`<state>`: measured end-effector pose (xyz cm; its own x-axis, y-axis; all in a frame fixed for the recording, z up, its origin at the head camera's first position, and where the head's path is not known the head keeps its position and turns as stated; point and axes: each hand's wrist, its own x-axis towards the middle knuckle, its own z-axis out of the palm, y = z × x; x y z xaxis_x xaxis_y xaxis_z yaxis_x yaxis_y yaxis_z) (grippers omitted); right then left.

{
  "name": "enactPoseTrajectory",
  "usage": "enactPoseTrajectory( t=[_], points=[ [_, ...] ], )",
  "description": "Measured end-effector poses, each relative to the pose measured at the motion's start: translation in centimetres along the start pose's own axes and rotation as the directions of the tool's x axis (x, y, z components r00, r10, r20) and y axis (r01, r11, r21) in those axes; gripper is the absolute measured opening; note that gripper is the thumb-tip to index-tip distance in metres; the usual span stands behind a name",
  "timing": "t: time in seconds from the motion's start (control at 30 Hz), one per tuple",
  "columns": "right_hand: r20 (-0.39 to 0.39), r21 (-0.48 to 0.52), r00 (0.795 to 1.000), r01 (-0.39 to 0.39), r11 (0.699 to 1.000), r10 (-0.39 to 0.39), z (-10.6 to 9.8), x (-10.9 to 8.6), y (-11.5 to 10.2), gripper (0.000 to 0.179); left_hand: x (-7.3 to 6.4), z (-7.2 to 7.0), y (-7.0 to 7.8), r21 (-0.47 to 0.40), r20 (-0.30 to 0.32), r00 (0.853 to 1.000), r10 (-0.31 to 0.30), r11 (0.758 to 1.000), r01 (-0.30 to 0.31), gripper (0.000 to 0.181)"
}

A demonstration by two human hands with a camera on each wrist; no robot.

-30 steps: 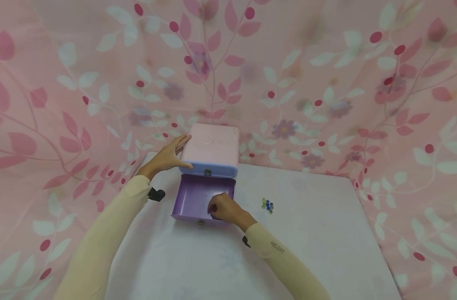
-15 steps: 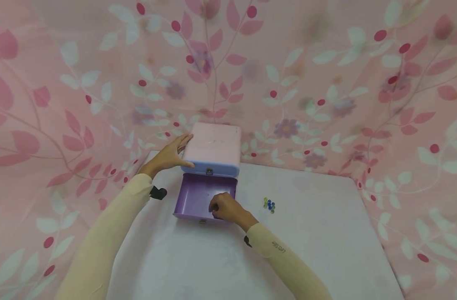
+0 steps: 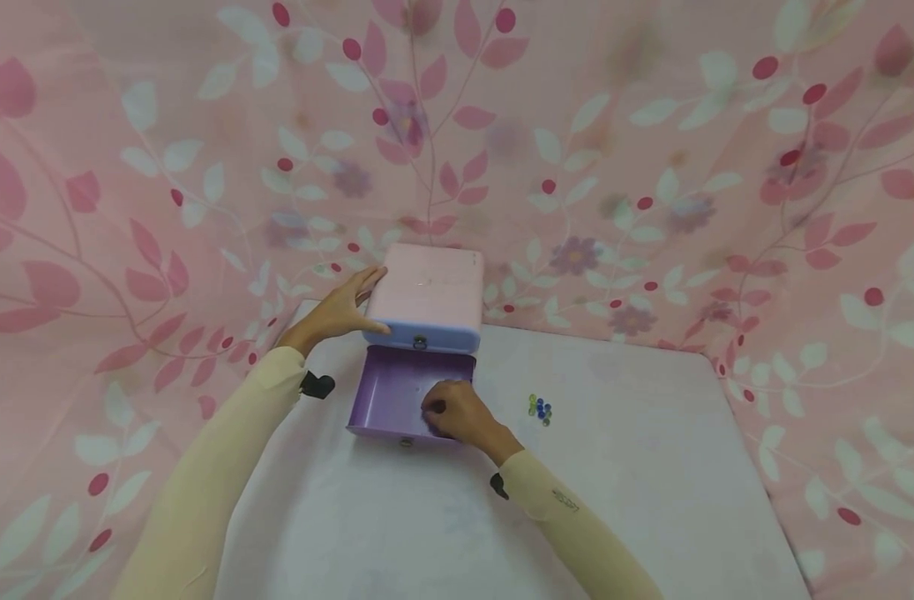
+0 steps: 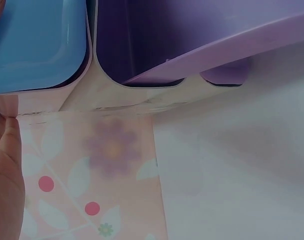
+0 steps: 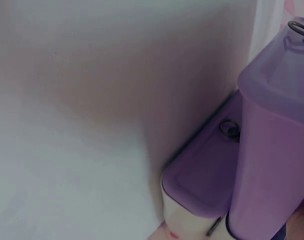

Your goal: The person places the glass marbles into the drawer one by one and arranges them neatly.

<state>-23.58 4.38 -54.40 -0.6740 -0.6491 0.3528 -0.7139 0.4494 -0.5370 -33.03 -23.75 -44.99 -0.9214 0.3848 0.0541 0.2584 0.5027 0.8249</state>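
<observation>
A small pink drawer cabinet [image 3: 430,279] stands at the back, with a blue drawer front [image 3: 445,337] on top. Below it a purple drawer [image 3: 385,392] is pulled out. My left hand [image 3: 332,317] rests against the cabinet's left side, fingers fairly straight, the thumb near the blue front; part of that hand [image 4: 7,185] shows in the left wrist view. My right hand [image 3: 460,412] reaches into the purple drawer's right part with bent fingers. Whether those fingers hold something is hidden. On the table to the right lie several green and blue glass marbles [image 3: 540,408].
In the right wrist view another purple drawer front [image 5: 204,170] with a ring pull sits beside the pulled-out drawer. A white cloth covers the table [image 3: 614,483]. Pink floral fabric [image 3: 576,125] hangs behind and at both sides, close to the cabinet's back.
My right hand has shifted slightly within the purple drawer, its fingers turning a little. My left hand stays on the cabinet. The whole head view has moved slightly.
</observation>
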Motion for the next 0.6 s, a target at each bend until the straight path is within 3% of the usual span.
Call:
enactPoseTrajectory(
  t=[0.27, 0.6],
  points=[
    [-0.164, 0.101, 0.985, -0.031, 0.994, 0.047, -2.0, -0.7, 1.0, 0.011, -0.1, 0.0, 0.1, -0.022, -0.003, 1.000, 0.023, 0.999, -0.023, 0.127],
    [-0.343, 0.246, 0.933, -0.028, 0.969, 0.113, -5.5, -2.1, 3.0, 0.015, -0.1, 0.0, -0.2, -0.041, -0.002, 0.999, 0.038, 0.998, -0.038, 0.124]
  ],
)
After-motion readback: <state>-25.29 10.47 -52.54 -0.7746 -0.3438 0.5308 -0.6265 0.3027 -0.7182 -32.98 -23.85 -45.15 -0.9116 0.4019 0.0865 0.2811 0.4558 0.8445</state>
